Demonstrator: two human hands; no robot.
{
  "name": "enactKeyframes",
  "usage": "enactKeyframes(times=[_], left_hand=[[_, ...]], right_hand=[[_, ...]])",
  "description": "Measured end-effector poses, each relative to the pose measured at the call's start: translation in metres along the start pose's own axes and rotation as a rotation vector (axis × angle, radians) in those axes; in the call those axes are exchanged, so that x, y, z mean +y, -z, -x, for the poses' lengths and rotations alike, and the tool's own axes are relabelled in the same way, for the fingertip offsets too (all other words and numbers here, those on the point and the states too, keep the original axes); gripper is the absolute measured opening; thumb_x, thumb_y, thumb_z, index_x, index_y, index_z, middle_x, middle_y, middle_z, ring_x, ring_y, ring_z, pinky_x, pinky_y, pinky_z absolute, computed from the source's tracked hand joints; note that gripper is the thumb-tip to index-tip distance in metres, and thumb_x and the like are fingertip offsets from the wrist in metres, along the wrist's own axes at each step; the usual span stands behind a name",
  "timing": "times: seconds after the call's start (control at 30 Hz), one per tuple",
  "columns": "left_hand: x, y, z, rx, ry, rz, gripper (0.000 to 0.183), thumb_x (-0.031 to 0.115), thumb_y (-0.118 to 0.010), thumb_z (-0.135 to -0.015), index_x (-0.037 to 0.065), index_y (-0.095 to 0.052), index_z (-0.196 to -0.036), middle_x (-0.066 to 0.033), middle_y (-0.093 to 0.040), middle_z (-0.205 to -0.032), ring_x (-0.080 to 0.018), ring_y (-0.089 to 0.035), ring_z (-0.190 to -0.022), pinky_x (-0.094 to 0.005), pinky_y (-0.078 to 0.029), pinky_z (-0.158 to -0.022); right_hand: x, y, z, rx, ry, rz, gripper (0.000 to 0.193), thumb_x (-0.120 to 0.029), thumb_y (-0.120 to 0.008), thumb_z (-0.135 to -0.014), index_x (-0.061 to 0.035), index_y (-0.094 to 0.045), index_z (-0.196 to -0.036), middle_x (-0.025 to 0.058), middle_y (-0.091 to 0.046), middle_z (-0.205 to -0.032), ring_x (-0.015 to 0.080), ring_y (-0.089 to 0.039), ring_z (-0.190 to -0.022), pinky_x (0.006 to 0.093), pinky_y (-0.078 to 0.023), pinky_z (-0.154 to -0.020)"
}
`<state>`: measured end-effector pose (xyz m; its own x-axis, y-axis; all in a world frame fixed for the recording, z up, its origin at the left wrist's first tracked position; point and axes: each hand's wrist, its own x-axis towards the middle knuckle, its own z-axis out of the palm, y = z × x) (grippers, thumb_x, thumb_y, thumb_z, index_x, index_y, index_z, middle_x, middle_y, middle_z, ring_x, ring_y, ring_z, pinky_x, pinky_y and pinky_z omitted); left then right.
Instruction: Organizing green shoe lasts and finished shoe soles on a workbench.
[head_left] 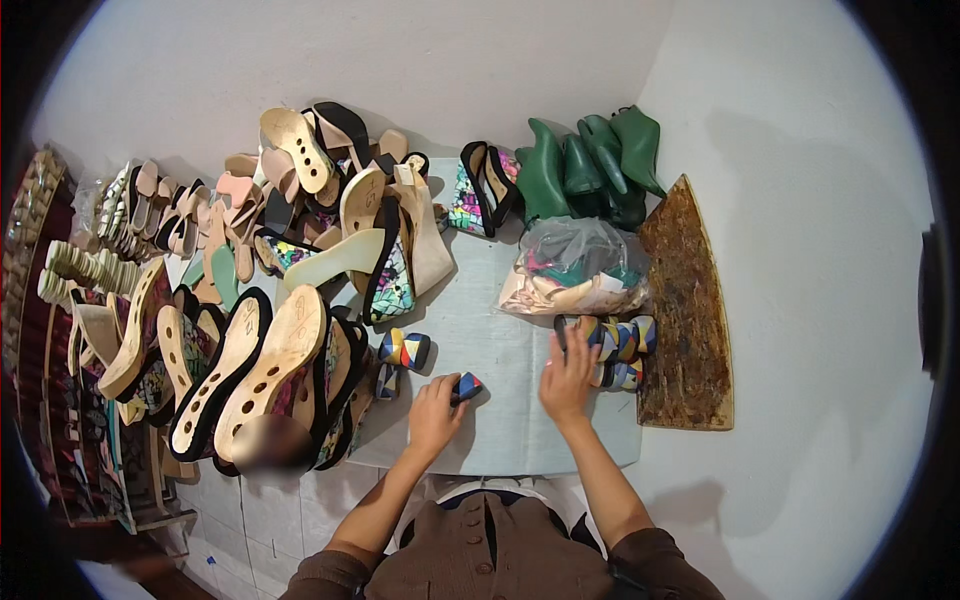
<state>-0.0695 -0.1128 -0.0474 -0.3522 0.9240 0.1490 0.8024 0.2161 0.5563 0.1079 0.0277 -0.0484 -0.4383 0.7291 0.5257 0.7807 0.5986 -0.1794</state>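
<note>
**Pale blue tabletop [500,440] against white wall [500,70], with two hands at patterned heel blocks**

Wedge soles [285,350] with floral sides crowd the left of the tabletop, many of them leaning on one another. Near the front edge, the left hand [432,408] has its grip clamped on a blue-and-red heel block [467,386] (one end of it is black). Well apart from it, the right hand [568,376] reaches over the near end of a multicoloured heel group [622,336]; I cannot tell whether its grip is closed on one. Two patterned heels [406,350] sit just beside the wedge soles. Behind the heel group lies a clear plastic bag [575,242] of pale pieces, with green shoe lasts [544,170] beyond. A stained brown board [687,340] borders the right side.
</note>
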Motion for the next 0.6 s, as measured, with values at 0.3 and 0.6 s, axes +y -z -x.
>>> enactKeyframes(times=[0.3, 0.6], left_hand=[[0.023, -0.024, -0.005, -0.211, 0.229, 0.475, 0.047, 0.02, -0.069, -0.074, 0.0, -0.052, -0.113, -0.0166, -0.06, -0.1, -0.0267, -0.061, -0.081, -0.0338, -0.049, -0.073], [0.026, -0.023, -0.009, -0.107, 0.041, 0.475, 0.05, 0.002, -0.067, -0.07, 0.002, -0.049, -0.117, -0.0151, -0.057, -0.106, -0.0292, -0.058, -0.092, -0.0361, -0.047, -0.08]], right_hand=[[-0.042, -0.005, 0.036, -0.563, -0.187, -0.923, 0.052, -0.024, -0.06, -0.084, 0.0017, -0.043, -0.125, 0.0204, -0.047, -0.12, 0.0322, -0.049, -0.108, 0.0353, -0.039, -0.092], [-0.013, -0.014, 0.036, -0.742, -0.621, -1.458, 0.052, -0.02, -0.066, -0.082, 0.001, -0.044, -0.124, 0.0123, -0.052, -0.113, 0.0182, -0.052, -0.105, 0.0293, -0.045, -0.086]])
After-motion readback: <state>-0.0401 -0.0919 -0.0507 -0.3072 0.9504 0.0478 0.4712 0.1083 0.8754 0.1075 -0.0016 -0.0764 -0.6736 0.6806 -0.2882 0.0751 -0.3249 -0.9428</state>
